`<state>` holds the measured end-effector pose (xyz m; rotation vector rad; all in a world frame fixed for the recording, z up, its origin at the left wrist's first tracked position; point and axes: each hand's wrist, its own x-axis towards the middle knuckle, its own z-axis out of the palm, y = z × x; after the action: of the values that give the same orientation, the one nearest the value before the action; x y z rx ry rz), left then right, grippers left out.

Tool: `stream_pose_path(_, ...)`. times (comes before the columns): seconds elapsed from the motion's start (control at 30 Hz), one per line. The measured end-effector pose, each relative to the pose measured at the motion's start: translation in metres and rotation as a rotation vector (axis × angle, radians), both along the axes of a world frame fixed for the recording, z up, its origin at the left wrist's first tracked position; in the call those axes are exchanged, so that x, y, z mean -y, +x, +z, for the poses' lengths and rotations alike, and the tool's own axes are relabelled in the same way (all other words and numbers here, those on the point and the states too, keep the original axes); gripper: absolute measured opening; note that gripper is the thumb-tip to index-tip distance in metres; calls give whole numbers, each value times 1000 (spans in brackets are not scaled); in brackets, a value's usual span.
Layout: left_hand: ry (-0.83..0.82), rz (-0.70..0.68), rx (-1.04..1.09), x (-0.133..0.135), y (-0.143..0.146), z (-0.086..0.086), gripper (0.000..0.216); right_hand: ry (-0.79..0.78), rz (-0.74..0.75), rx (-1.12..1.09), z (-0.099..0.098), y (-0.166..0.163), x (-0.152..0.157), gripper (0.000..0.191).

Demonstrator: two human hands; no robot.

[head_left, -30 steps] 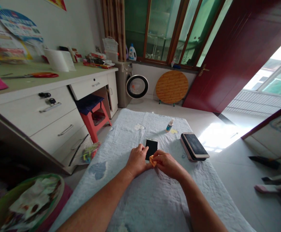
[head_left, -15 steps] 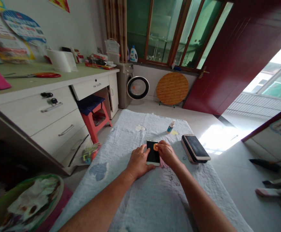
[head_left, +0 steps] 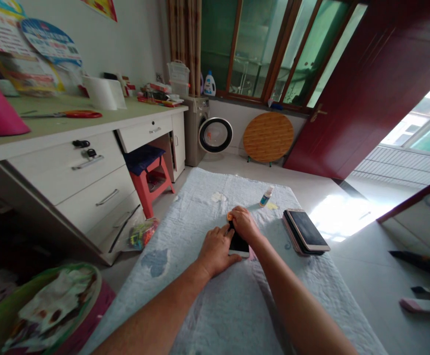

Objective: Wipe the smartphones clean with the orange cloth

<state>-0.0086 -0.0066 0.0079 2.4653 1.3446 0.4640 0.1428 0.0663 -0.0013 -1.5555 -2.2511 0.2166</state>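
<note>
Left hand (head_left: 216, 250), unclenched, braces a phone (head_left: 240, 246)
Right hand (head_left: 244, 224), angled inward over its top, pinches an orange wad (head_left: 230, 216).

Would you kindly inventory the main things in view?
Phone: one, white with black screen, centre
Small piece: one, orange, phone's far end
Small bottle: one, white and blue, beyond phone
Stacked devices: two or more, mostly dark, right of phone
Cover: one, pale blue, beneath phone
Desk: one, white, left
Stool: one, red, by desk
Washing machine: one, grey, far end
Round board: one, wood-brown, right of washing machine
Door: one, dark red, right
Bin: one, green and pink, lower left
Left hand: one, bare, on phone
Right hand: one, bare, holding small piece
</note>
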Motion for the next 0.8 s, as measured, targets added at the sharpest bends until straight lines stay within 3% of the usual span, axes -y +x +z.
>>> stream_pose_path(0.17, 25, 22, -7, 2, 1, -2, 74, -26, 59, 23, 3, -1, -2, 26)
stream_pose_path(0.5, 21, 21, -11, 0, 0, -7, 75, -23, -119, 27, -1, 46, 15, 28)
stream_pose_path(0.8, -38, -57, 97, -11, -9, -5, 70, -16, -85, 1, 5, 24, 7, 28)
